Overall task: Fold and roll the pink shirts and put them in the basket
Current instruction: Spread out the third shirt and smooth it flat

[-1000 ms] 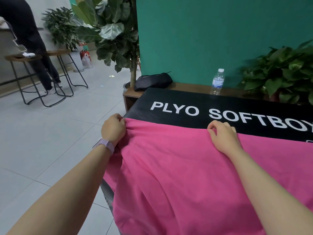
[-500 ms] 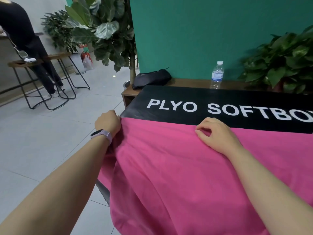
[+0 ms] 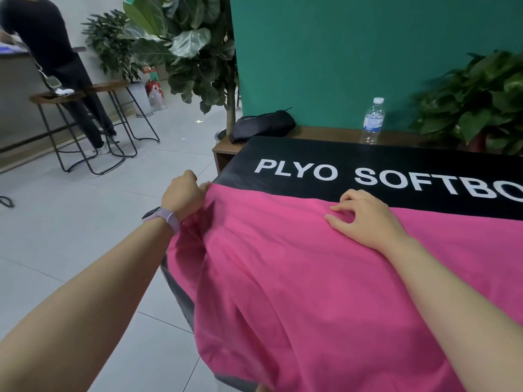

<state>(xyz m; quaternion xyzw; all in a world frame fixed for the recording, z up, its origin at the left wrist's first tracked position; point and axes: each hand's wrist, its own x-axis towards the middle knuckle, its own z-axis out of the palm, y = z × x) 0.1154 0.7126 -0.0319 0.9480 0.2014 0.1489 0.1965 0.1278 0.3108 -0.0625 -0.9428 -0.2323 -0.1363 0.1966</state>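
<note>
- Left hand [image 3: 182, 195] fingers curled, pinching the pink shirt [image 3: 283, 273] hem at the desk's left edge, probably to keep the cloth taut for flattening.
- Right hand [image 3: 365, 219] lies on the shirt near its far edge, fingers [image 3: 343, 208] loosely bent, pressing the cloth down; holds nothing.
- Shirt spread over the black desk [image 3: 311, 154], near part draping over the near-left corner; not yet folded.
- No basket in view.
- Behind the far edge: water bottle [image 3: 373, 121] and black pouch [image 3: 261, 125] on a wooden bench [image 3: 325, 132].
</note>
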